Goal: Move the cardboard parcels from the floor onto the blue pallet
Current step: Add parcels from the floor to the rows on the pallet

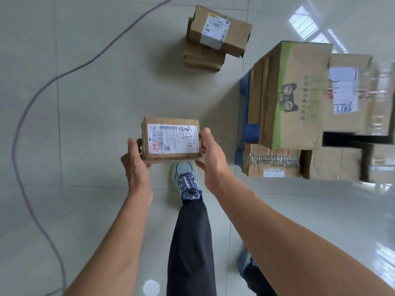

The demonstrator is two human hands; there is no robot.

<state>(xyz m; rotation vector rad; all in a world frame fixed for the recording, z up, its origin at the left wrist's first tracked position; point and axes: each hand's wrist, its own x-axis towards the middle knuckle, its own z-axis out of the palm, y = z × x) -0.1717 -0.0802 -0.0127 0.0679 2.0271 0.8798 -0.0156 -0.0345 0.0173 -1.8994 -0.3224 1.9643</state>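
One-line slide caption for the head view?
Left hand and right hand hold a labelled parcel over the floor, blue pallet of boxes to the right, two stacked parcels ahead.

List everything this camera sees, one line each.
Held parcel: one, brown with white label, carried at centre.
Floor parcels: two, brown, stacked at the far side.
Pallet parcels: at least four, brown, stacked at right.
Blue pallet: one, blue, under that stack.
Cable: one, purplish, snaking along the left.
Floor: pale tiles.
Shoes: two, blue and teal, below the held parcel and lower right.
Left hand: one, grips parcel's left end.
Right hand: one, grips its right end.
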